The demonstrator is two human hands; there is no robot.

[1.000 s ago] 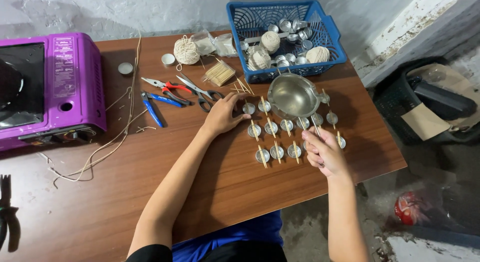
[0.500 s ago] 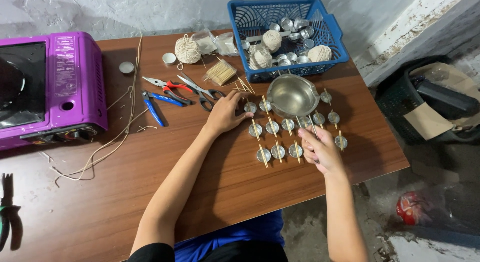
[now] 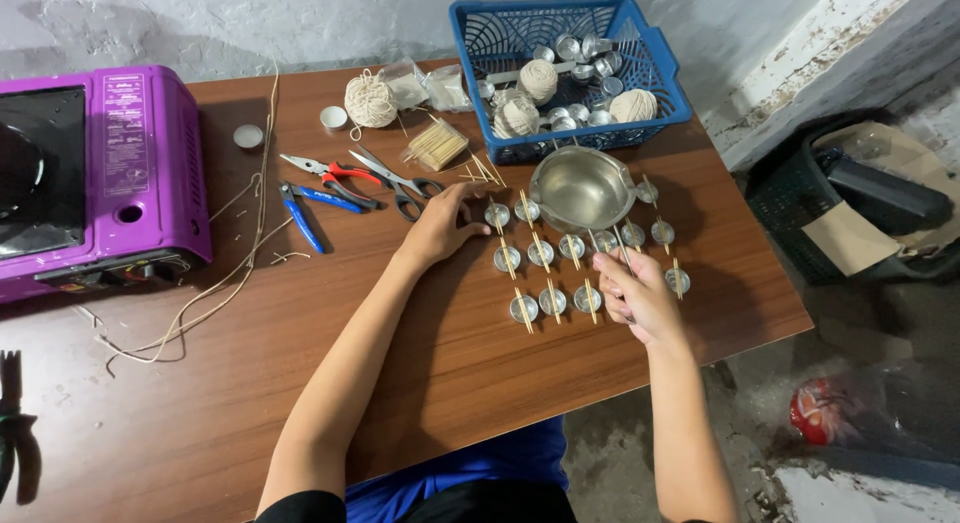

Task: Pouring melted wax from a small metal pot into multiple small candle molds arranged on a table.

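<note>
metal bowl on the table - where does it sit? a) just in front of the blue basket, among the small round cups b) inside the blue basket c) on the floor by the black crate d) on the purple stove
a: the metal bowl stands on the wooden table just in front of the blue basket, with the small round cups set in rows beside and in front of it.

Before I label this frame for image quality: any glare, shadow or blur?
Head view: sharp and evenly lit; soft glare inside the steel bowl; the left hand and forearm cast a faint shadow on the wooden table; the right hand shows no motion blur; table edges bow slightly from the wide lens.
</note>
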